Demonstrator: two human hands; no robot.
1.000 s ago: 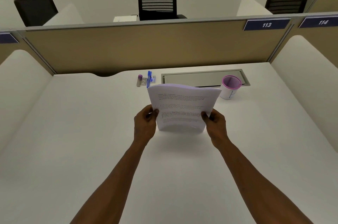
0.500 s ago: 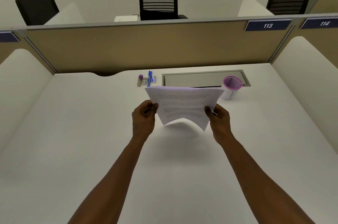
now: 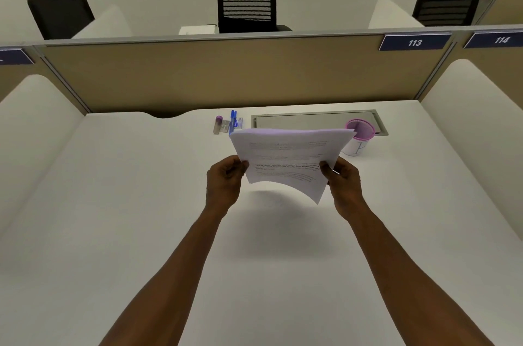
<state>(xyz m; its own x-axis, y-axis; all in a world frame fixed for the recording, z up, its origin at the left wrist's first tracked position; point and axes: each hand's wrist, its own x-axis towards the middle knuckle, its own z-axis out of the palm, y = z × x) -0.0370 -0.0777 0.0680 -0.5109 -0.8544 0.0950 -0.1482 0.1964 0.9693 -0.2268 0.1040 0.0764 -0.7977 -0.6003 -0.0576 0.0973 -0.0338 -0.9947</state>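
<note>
While it is pinched at both side edges, the sheaf of paper (image 3: 288,159) hangs in the air above the white bench (image 3: 141,232), clear of its surface.

Nearest, the left hand (image 3: 225,184) grips the sheaf's left edge with curled fingers and the right hand (image 3: 343,186) grips the right edge, thumb on the printed face; the near edge sags and curls between them; whether the sheets are stapled cannot be told; if they are loose, a slack pinch could let inner sheets slide out and fan across the bench; a hard tap down might crease the drooping near right corner; farther off, the pink-rimmed cup (image 3: 358,139) stands just behind the sheaf's far right corner, and a forward swing could tip it; a blue pen (image 3: 233,122) and a purple-capped tube (image 3: 217,125) lie just left of the recessed metal panel (image 3: 311,120).
</note>
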